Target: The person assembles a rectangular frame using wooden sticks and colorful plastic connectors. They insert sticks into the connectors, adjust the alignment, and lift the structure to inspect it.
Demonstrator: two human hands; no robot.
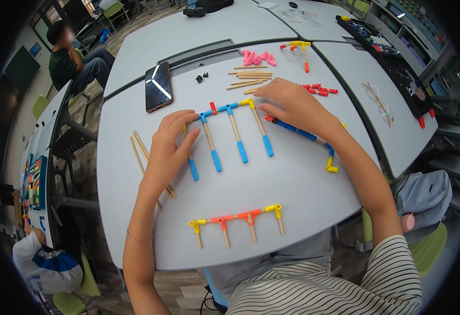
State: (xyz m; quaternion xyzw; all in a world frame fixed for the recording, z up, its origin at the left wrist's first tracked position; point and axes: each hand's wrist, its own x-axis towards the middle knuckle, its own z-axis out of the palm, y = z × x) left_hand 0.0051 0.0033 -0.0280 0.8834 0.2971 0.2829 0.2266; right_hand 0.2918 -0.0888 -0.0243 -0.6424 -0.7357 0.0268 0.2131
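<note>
A frame of sticks and plastic connectors lies across the table, with blue connectors (229, 107) along its top and sticks ending in blue sleeves (241, 151). My left hand (171, 137) is at its left end, thumb and fingers apart around a mostly hidden yellow connector; whether it touches is unclear. Beside the yellow connector (248, 102) at the right end, my right hand (292, 105) rests with fingers apart and nothing visibly between them. A small red piece (213, 108) stands on the top row. Nearer me lies a shorter assembly of orange (235, 217) and yellow connectors with short sticks.
Loose sticks (249, 78), pink connectors (257, 58) and red pieces (322, 90) lie beyond my hands. A blue-and-yellow assembly (303, 134) is under my right forearm. A phone (159, 87) lies back left; longer sticks (143, 149) lie left. A person (75, 58) sits across the room.
</note>
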